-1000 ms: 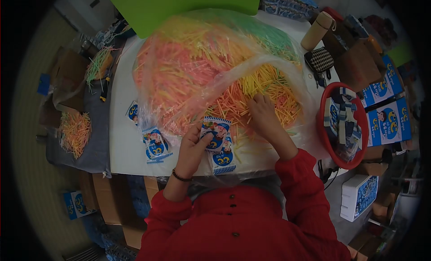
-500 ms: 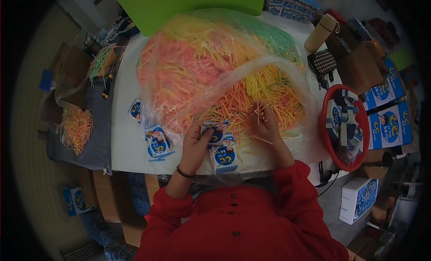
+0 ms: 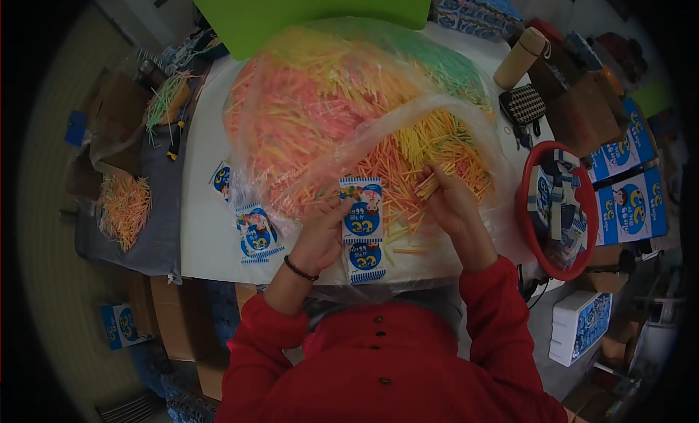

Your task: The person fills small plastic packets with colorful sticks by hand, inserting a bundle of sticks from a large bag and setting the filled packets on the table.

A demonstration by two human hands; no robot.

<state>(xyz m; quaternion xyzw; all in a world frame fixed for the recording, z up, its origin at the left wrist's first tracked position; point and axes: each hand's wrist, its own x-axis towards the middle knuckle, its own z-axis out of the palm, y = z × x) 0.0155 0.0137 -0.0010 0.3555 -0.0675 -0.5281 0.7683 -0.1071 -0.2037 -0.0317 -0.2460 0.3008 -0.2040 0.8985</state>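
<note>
A small packing workshop can be seen, because a white table (image 3: 202,237) is mostly covered by a huge clear bag (image 3: 331,150), and the bag is stuffed with thin sticks (image 3: 429,140) in pink, yellow, orange and green. Little blue and white packets (image 3: 362,218) are spread along the near edge, and more are piled in a red basket (image 3: 528,208). Brown cardboard boxes (image 3: 581,121) and blue printed boxes (image 3: 632,204) are crowded around the sides.

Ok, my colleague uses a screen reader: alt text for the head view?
A person's left hand holds a blue packet, their right hand some thin sticks, at an open plastic bag of colourful sticks on a white table.
</note>
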